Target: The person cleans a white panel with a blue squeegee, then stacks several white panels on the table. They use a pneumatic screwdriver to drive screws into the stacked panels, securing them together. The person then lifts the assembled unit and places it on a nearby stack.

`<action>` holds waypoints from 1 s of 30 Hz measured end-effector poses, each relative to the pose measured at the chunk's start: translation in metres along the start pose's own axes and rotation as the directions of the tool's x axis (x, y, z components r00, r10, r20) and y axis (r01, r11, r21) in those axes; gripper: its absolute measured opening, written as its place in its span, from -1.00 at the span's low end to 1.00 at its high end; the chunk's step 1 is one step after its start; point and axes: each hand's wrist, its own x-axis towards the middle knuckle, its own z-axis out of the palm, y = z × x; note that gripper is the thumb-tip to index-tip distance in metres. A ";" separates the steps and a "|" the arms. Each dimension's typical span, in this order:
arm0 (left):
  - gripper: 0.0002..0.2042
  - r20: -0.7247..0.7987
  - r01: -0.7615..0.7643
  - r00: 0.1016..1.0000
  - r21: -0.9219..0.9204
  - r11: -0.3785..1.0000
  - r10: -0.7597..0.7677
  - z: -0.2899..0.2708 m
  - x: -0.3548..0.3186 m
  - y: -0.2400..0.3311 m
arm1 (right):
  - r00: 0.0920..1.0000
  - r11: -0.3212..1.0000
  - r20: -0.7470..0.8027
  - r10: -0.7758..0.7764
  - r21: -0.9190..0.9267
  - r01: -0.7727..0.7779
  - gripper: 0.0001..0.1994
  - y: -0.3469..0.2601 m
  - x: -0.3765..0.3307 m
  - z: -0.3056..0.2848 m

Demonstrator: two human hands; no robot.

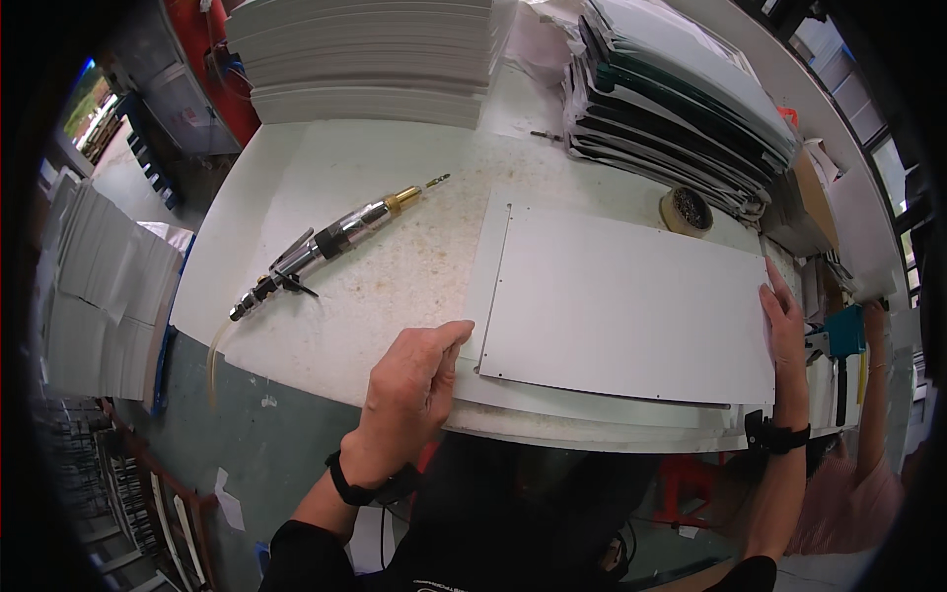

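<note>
A flat white panel [626, 306] with small holes along its edges lies on the bench. Beneath it, a second white sheet [486, 242] sticks out past its left and front edges. My right hand [785, 331] grips the panel's right edge, thumb towards the top face. At the left, my left hand [416, 380] is closed with the fingers drawn together, its fingertips at the lower sheet's left edge. Whatever it pinches, if anything, is hidden. An air-powered drill [335, 237] with a brass-coloured chuck and a bit lies left of the panel, apart from both hands.
Behind stand a tall stack of white boards [365, 64] and a pile of dark and white panels [671, 109]. A round tub of small fasteners [686, 211] sits beyond the panel. Another board stack [104, 286] stands at left. A co-worker's arm [873, 385] reaches in at right, beside a teal tool [845, 331].
</note>
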 end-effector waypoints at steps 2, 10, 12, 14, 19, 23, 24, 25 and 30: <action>-0.73 0.058 -0.041 0.997 -0.013 0.999 0.041 -0.004 -0.004 -0.001 | 1.000 1.000 -0.006 -0.007 0.026 0.007 -0.41 0.004 0.003 -0.003; -0.41 0.301 -0.293 0.923 0.141 0.946 0.240 -0.014 -0.013 -0.004 | 1.000 0.996 -0.019 -0.007 -0.085 0.006 -0.45 0.002 0.001 -0.003; -0.39 0.312 -0.284 0.922 0.139 0.949 0.231 -0.015 -0.014 -0.002 | 1.000 0.998 -0.022 -0.007 -0.058 0.006 -0.45 0.006 0.001 -0.003; -0.38 0.306 -0.279 0.924 0.131 0.951 0.229 -0.014 -0.013 -0.002 | 1.000 0.997 -0.023 0.009 -0.077 -0.010 -0.46 0.007 0.001 -0.004; -0.37 0.263 -0.249 0.938 0.061 0.967 0.225 -0.012 -0.012 -0.003 | 0.999 0.995 -0.030 0.020 -0.100 -0.023 -0.46 0.006 -0.004 -0.002; -0.40 0.328 -0.282 0.916 0.114 0.953 0.232 -0.015 -0.013 -0.008 | 0.998 0.992 -0.044 0.041 -0.115 -0.046 -0.46 -0.001 -0.007 0.003; -0.41 0.344 -0.290 0.910 0.127 0.949 0.232 -0.016 -0.012 -0.006 | 0.998 0.991 -0.047 0.051 -0.118 -0.056 -0.46 -0.001 -0.007 0.003; -0.42 0.361 -0.297 0.904 0.139 0.945 0.231 -0.017 -0.011 -0.005 | 0.998 0.992 -0.049 0.046 -0.113 -0.051 -0.46 0.000 -0.007 0.004; -0.43 0.398 -0.351 0.881 0.185 0.918 0.256 -0.018 -0.007 -0.003 | 0.997 0.997 -0.057 0.045 -0.062 -0.049 -0.45 0.004 -0.009 0.008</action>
